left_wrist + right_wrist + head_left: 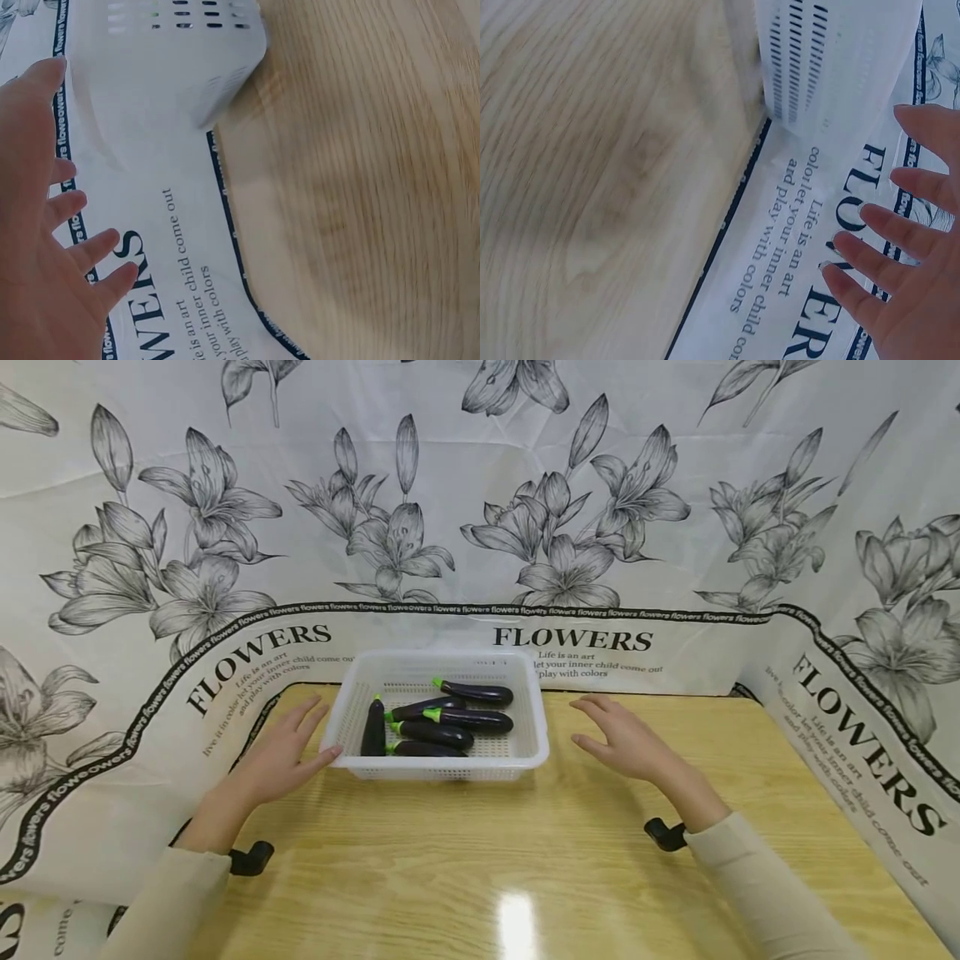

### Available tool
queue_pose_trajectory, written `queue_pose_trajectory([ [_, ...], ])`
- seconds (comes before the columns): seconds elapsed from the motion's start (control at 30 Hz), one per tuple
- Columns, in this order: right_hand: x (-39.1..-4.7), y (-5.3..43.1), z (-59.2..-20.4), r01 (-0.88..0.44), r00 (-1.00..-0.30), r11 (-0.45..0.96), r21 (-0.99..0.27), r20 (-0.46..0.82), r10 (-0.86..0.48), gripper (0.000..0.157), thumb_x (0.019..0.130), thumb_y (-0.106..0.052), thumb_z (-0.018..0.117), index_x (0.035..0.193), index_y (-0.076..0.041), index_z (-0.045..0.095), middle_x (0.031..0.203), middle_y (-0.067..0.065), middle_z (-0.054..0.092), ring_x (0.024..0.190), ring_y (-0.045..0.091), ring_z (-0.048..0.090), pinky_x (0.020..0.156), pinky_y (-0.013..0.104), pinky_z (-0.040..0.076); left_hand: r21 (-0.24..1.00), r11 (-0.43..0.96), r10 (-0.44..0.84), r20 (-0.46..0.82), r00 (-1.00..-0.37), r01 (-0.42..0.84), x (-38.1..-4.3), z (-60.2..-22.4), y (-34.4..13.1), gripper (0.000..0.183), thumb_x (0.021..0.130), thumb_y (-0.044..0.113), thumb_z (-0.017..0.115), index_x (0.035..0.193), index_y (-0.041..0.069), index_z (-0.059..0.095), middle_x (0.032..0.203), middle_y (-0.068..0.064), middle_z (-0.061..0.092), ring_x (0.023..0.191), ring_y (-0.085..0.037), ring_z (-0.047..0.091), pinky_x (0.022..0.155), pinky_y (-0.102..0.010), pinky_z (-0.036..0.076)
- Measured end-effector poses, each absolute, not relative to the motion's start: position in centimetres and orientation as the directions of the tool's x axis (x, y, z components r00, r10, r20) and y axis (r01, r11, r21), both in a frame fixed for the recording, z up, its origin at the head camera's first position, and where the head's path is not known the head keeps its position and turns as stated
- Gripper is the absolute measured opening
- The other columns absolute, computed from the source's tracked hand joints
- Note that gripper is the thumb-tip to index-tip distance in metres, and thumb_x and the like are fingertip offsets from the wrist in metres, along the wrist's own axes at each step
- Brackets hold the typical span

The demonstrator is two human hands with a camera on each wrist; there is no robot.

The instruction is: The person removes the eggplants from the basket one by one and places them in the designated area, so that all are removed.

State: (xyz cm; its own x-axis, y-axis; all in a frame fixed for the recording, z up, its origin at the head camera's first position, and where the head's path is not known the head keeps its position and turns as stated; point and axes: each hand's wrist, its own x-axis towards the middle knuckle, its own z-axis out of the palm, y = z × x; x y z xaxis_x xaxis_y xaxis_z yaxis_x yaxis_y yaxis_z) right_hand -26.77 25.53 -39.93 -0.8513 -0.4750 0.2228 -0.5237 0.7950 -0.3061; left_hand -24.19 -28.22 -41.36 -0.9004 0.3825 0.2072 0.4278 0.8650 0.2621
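A white perforated plastic basket (510,762) stands near the back of the table. Several dark purple eggplants (472,720) with green stem ends lie inside it. To the basket's left is my left hand (277,764), fingers spread, its thumb tip at the front left corner; whether it touches the rim I cannot tell. My right hand (626,743) hovers off the basket's right side with a gap between, fingers extended and holding nothing. Both wrist views show spread fingers beside the basket's wall, the left hand (45,247) and the right hand (907,255).
The wooden table (450,868) spreads out in front of the basket. White cloth (420,635) printed with flowers and lettering hangs behind it and along both sides, close to the back of the basket. A black wrist mount (252,858) sits on the left wrist, another (665,834) on the right.
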Motion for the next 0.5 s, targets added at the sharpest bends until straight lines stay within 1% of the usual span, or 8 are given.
queue_pose_trajectory([
  [0.1,-26.9,24.6,-40.1,-0.540,-0.841,0.777,-0.324,0.237,-0.486,0.059,0.100,-0.026,0.068,0.148,0.001,0.049,0.148,0.025,0.048,0.135,0.046,0.048,0.110,0.063,0.039,0.256,0.866,0.383,0.211,-0.900,0.429,-24.3,-41.8,-27.8,0.081,0.104,0.051,0.053,0.161,0.000,0.026,0.167,-0.023,0.019,0.148,-0.050,0.026,0.115,-0.069,0.028],
  [0.23,-27.1,23.4,-40.2,-0.556,-0.831,0.761,-0.333,0.246,-0.499,0.058,0.099,-0.024,0.069,0.147,0.001,0.050,0.148,0.025,0.048,0.135,0.046,0.047,0.111,0.063,0.038,0.266,0.865,0.379,0.210,-0.901,0.426,-24.5,-42.4,-27.3,0.083,0.103,0.053,0.053,0.161,-0.001,0.026,0.168,-0.023,0.018,0.150,-0.049,0.024,0.116,-0.067,0.027],
  [0.4,-27.4,22.2,-40.2,-0.576,-0.817,0.746,-0.335,0.250,-0.519,0.053,0.099,-0.017,0.068,0.145,0.002,0.052,0.147,0.025,0.050,0.136,0.045,0.047,0.112,0.062,0.038,0.282,0.866,0.369,0.199,-0.908,0.414,-24.6,-42.5,-26.6,0.085,0.103,0.056,0.053,0.159,-0.003,0.028,0.167,-0.026,0.018,0.149,-0.050,0.024,0.115,-0.067,0.029],
  [0.5,-27.6,21.7,-40.1,-0.585,-0.811,0.738,-0.336,0.258,-0.526,0.051,0.098,-0.014,0.067,0.144,0.002,0.053,0.146,0.024,0.052,0.135,0.044,0.048,0.112,0.061,0.038,0.284,0.873,0.354,0.187,-0.916,0.396,-24.6,-42.6,-26.4,0.088,0.102,0.058,0.051,0.160,-0.004,0.026,0.167,-0.027,0.016,0.148,-0.051,0.025,0.115,-0.067,0.030],
])
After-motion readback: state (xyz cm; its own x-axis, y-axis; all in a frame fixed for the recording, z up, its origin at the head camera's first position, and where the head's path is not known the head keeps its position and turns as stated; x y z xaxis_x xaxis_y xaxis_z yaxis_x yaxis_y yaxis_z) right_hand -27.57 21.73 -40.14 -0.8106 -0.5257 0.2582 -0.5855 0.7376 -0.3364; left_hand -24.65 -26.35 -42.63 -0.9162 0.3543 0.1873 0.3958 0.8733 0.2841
